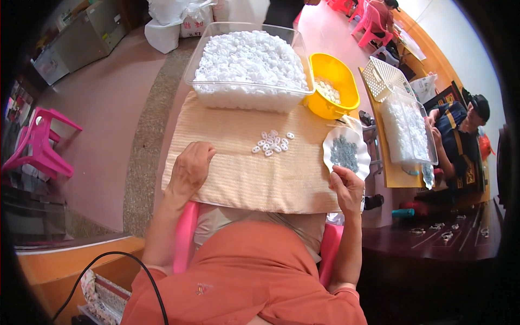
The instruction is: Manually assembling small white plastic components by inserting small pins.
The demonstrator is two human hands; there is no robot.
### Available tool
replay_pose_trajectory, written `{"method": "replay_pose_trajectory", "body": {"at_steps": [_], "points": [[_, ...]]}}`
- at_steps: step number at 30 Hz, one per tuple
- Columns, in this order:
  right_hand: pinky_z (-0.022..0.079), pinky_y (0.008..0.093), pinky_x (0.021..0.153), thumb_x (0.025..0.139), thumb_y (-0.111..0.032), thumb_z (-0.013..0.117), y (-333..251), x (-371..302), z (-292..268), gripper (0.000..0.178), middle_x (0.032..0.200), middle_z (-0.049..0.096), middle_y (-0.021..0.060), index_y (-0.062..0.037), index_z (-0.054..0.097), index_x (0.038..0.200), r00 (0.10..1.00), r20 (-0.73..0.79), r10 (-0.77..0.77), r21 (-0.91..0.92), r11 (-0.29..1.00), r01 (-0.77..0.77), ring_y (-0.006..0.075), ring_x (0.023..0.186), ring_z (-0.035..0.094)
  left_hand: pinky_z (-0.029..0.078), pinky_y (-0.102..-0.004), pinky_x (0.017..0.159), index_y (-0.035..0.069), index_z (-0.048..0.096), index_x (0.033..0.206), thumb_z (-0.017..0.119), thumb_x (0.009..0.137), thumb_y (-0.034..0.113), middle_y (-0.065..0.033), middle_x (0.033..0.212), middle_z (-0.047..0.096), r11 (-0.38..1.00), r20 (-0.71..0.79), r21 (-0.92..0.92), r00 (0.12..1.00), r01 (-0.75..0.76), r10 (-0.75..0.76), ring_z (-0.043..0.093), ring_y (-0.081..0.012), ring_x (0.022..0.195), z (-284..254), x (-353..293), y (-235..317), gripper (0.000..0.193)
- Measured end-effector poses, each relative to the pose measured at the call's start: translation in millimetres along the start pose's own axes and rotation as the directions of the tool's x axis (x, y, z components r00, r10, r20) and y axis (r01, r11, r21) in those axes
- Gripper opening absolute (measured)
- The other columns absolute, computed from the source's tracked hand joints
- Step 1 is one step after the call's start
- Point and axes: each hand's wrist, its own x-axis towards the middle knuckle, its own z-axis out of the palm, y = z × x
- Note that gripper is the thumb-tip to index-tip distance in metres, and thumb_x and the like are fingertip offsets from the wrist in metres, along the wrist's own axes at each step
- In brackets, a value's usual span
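My left hand (192, 167) rests at the left side of a peach towel (260, 184), its fingers curled under so that whatever they may hold is hidden. On the right, my right hand (348, 187) is at the near rim of a white wavy-edged dish (329, 145), thumb and fingers pinched together. What is between them is too small to make out. Tiny grey-blue pieces (344, 153) lie in that dish. Between my hands, toward the far side, a loose group of small white oval parts with two holes (272, 143) lies on the towel.
A clear bin (246, 92) heaped with white parts stands at the far edge. Beside it is a yellow tub (353, 100) with pale pieces. At right, a person (460, 127) works at another table with a similar bin (409, 130). A pink stool (40, 141) stands left.
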Motion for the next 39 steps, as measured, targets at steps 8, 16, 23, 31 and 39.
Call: {"method": "replay_pose_trajectory", "body": {"at_steps": [8,16,23,31,39], "points": [[0.042,0.019,0.056,0.087,-0.005,0.065,-2,5,-1,0.019,0.071,0.06,-0.0011,0.0033,0.065,0.104,0.99,-0.12,0.079,-0.227,0.968,-0.105,0.0041,0.062,0.053,0.048,-0.0381,0.067,0.0,0.058,0.088,0.064,0.083,0.005,-0.0164,0.081,0.06,0.961,0.037,-0.217,0.986,0.169,-0.165,0.06,-0.0329,0.075,7,1,18,0.009],[0.048,0.0267,0.058,0.079,-0.007,0.07,8,19,-30,0.019,0.079,0.067,0.0105,0.0013,0.068,0.096,0.977,-0.215,0.016,-0.32,0.943,-0.086,0.0137,0.062,0.06,0.048,-0.0242,0.069,-0.004,0.064,0.087,0.067,0.082,0.0,-0.009,0.087,0.064,0.789,0.177,-0.53,0.951,0.311,-0.255,0.06,-0.0136,0.077,25,-1,26,0.008],[0.05,0.036,0.07,0.08,-0.017,0.066,2,31,-40,0.02,0.091,0.067,0.0115,-0.004,0.07,0.095,0.999,-0.001,0.036,-0.635,0.772,-0.029,0.0289,0.075,0.065,0.047,-0.0223,0.07,-0.004,0.066,0.09,0.067,0.081,-0.001,-0.0091,0.092,0.065,0.734,0.194,-0.596,0.946,0.325,-0.261,0.06,-0.0124,0.081,33,-11,33,0.009],[0.05,0.0394,0.076,0.08,-0.021,0.065,-6,42,-29,0.017,0.092,0.066,0.011,-0.0078,0.072,0.09,0.99,0.102,0.101,-0.73,0.683,0.006,0.0317,0.087,0.064,0.048,-0.0207,0.071,-0.003,0.067,0.091,0.066,0.082,-0.002,-0.0064,0.093,0.066,0.602,0.303,-0.679,0.907,0.42,-0.293,0.061,-0.0094,0.081,38,-12,37,0.009],[0.049,0.0411,0.072,0.08,-0.012,0.061,1,53,-19,0.01,0.083,0.063,0.0144,-0.0034,0.066,0.081,0.985,0.166,0.041,-0.766,0.634,0.103,0.0341,0.08,0.062,0.05,-0.0224,0.07,-0.001,0.068,0.091,0.066,0.083,-0.001,-0.006,0.09,0.067,0.545,0.326,-0.701,0.886,0.461,-0.33,0.062,-0.0096,0.079,41,-17,37,0.008]]}}
